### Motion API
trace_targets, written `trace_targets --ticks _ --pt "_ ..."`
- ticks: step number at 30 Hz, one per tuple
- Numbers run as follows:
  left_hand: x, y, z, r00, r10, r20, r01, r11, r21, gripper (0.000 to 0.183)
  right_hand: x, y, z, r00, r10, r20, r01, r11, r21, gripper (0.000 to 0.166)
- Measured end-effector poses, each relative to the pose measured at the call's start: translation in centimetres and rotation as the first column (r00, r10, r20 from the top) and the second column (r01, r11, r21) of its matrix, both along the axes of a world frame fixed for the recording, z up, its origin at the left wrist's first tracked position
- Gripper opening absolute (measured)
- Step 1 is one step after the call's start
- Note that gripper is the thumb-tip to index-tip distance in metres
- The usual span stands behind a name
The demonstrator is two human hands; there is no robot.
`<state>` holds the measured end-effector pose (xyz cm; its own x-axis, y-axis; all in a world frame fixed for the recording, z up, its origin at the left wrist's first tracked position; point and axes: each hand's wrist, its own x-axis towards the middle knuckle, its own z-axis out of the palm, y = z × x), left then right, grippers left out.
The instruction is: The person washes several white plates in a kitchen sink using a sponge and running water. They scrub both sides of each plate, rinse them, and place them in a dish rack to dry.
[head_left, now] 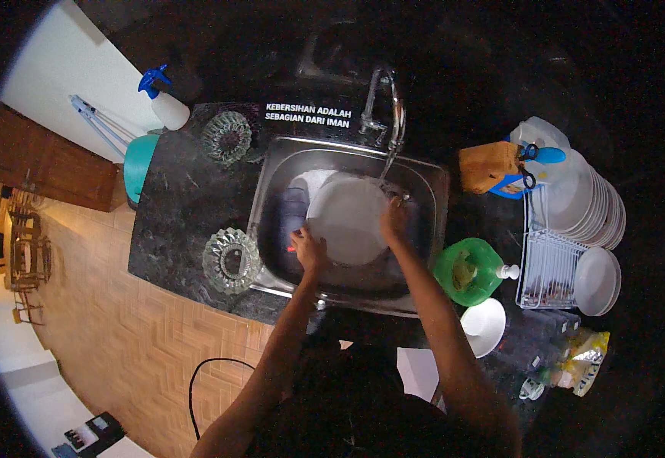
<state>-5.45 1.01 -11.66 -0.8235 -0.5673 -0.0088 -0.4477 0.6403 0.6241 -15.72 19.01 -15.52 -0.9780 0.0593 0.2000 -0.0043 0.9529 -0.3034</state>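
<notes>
A round white plate (348,220) is held over the basin of a stainless steel sink (264,189). My left hand (309,249) grips its lower left rim. On the plate's right edge lies my right hand (394,220), close below the chrome faucet (398,120), where water seems to run down. A purplish container (294,209), partly hidden, stands in the basin left of the plate. What else lies beneath the plate is hidden.
Two cut-glass bowls (231,261) (227,138) and a spray bottle (169,110) stand left. To the right are a green bowl (464,272), a white bowl (483,327), a wooden knife block (490,166) and a wire dish rack (550,269) with several plates (596,200).
</notes>
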Motion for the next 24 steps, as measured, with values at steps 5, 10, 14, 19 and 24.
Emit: trace_targets --ticks 5,10,14,19,24 --pt "-0.8 -0.6 1.2 0.996 0.025 0.086 -0.032 0.996 0.08 0.046 -0.9 0.3 -1.0 0.988 -0.035 0.148 0.028 0.998 0.049 0.036" --pt "-1.9 -1.0 -0.7 0.974 -0.005 0.229 0.007 1.0 -0.009 0.036 -1.2 1.2 -1.3 0.895 -0.114 0.431 0.188 0.973 -0.133 0.043" --pt "-2.7 -1.3 -4.1 0.953 -0.058 0.298 0.095 0.989 -0.111 0.031 1.1 2.0 2.6 0.893 -0.014 0.449 0.104 0.979 -0.175 0.056" --pt "-2.4 0.9 0.1 0.977 0.094 0.192 -0.1 0.995 0.021 0.045 2.9 2.1 6.2 0.934 -0.036 0.356 0.146 0.946 -0.288 0.056" --pt "-2.0 2.3 -0.8 0.996 -0.029 0.082 0.025 0.999 0.047 0.057 4.7 0.6 13.2 0.964 -0.078 0.256 0.137 0.966 -0.221 0.046"
